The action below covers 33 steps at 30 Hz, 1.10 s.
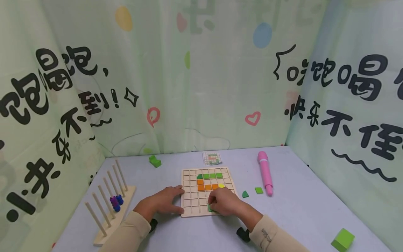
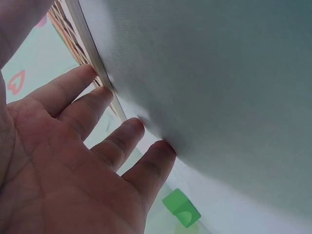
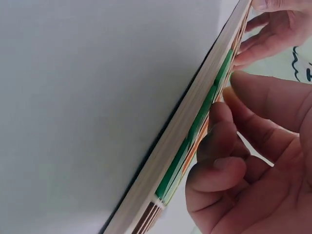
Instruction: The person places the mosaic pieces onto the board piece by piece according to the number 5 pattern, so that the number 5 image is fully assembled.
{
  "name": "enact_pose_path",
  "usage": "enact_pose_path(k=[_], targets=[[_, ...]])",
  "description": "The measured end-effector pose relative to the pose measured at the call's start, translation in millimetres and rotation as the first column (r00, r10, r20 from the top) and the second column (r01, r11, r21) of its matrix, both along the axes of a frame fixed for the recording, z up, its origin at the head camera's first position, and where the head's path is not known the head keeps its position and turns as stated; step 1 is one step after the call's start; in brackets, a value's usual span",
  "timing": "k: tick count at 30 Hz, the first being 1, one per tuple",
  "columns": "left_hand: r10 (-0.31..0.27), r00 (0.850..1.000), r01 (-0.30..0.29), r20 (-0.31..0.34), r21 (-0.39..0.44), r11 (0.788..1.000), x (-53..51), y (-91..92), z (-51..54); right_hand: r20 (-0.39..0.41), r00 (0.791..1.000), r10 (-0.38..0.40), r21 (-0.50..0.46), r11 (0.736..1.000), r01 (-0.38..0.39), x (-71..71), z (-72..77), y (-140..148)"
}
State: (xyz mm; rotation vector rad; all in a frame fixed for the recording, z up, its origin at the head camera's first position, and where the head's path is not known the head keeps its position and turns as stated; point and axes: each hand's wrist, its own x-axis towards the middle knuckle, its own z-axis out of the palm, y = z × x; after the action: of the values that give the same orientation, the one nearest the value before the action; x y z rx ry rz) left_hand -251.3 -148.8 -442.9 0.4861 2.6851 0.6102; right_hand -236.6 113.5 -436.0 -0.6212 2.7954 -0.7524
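Observation:
A wooden grid board (image 1: pixel 190 204) lies flat, with orange, green and yellow tiles in its cells. My left hand (image 1: pixel 168 200) rests at its left edge; in the left wrist view, the straight fingers (image 2: pixel 87 109) touch the board's side. My right hand (image 1: pixel 224 201) is over the board's lower right, partly hiding a green tile (image 1: pixel 210 208). Seen from the right wrist, a row of green tiles (image 3: pixel 175 168) runs along the near edge. Thumb and index finger come down close together at that row, the other fingers curled, and no piece shows between them.
Right of the board lie a green triangle (image 1: pixel 245 194), a green square (image 1: pixel 259 190) and a pink pen-like stick (image 1: pixel 265 173). A patterned card (image 1: pixel 212 158) lies behind it. A pegged stand (image 1: pixel 116 222) with beads is at left. Green blocks (image 1: pixel 343 240) sit near the table's edges.

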Motion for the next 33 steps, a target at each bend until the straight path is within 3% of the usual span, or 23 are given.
enact_pose_path(k=[7, 11, 14, 19, 24, 28, 33], targets=[[0.013, 1.000, -0.013, 0.010, -0.002, 1.000, 2.0, 2.6, 2.3, 0.005, 1.000, -0.018, -0.069, 0.997, 0.019, -5.8, 0.3, 22], [0.007, 1.000, -0.007, 0.007, 0.001, 1.000, 1.4, 2.1, 0.8, 0.013, 0.992, -0.124, -0.089, 0.988, 0.124, -12.1, 1.2, 42], [0.000, 1.000, 0.000, -0.001, -0.001, 1.000, 0.5, 0.8, -0.3, 0.016, 0.973, -0.228, -0.079, 0.970, 0.229, -18.9, 2.1, 59], [-0.008, 1.000, 0.008, -0.006, 0.004, 1.000, 0.1, -0.1, -0.2, -0.041, 0.931, -0.362, 0.078, 0.928, 0.364, -28.1, 3.3, 84], [-0.017, 1.000, 0.017, -0.010, 0.025, 1.000, 1.0, -0.9, 1.4, -0.070, 0.916, -0.396, 0.227, 0.887, 0.401, -30.7, 4.5, 94], [-0.024, 1.000, 0.024, -0.013, 0.021, 0.999, 1.9, -1.7, 1.2, -0.052, 0.905, -0.422, 0.270, 0.867, 0.419, -29.8, 3.6, 95], [-0.025, 1.000, 0.025, -0.013, 0.021, 0.999, 2.1, -1.7, 1.4, -0.010, 0.887, -0.461, 0.251, 0.858, 0.449, -32.2, 0.7, 95]])
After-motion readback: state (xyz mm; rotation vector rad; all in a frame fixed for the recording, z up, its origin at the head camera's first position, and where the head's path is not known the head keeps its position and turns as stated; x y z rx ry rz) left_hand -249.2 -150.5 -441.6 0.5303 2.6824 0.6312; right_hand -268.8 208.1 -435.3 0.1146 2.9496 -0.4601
